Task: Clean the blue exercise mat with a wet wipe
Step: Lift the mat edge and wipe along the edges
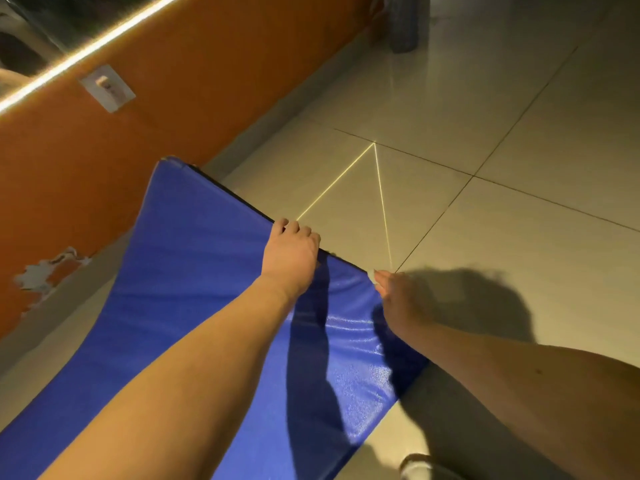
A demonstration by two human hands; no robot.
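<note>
Left hand (291,254): we curled our fingers over the far edge of the blue padded vinyl exercise mat (194,289).
Right hand (398,296): we pinched its corner, with a small white wipe (372,276) at our thumb.
Mat: raised at both grips.

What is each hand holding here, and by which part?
Both grip the blue padded exercise mat by its lifted edge: left hand farther out, right hand nearer the person.
</note>
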